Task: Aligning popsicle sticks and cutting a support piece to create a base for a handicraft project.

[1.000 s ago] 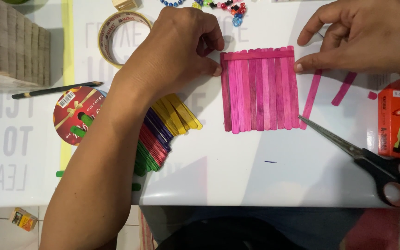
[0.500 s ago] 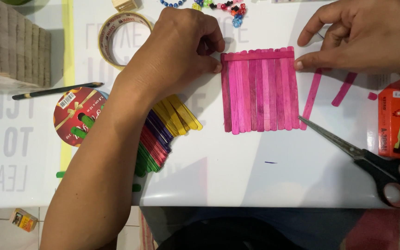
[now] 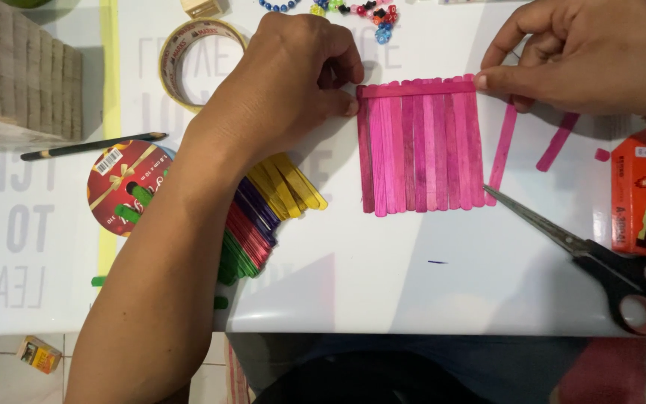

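Pink sticks (image 3: 420, 150) lie side by side in a flat row on the white table (image 3: 413, 284), like a little fence. Each stick runs up and down, away from the person. One more pink stick, the cross stick (image 3: 416, 89), lies flat over the top of the row, and its long way goes from side to side.

Both hands are at the top of the row, one at each end of the cross stick. The left hand (image 3: 285, 82) is curled, with its thumb tip pressing the left end. The right hand (image 3: 592, 56) pinches the right end between thumb and finger. Both are equally close.

Right of the row lie two loose pink sticks (image 3: 502, 146) and scissors (image 3: 600, 262), blades pointing at the row. Left of the row is a pile of colored sticks (image 3: 263, 217).
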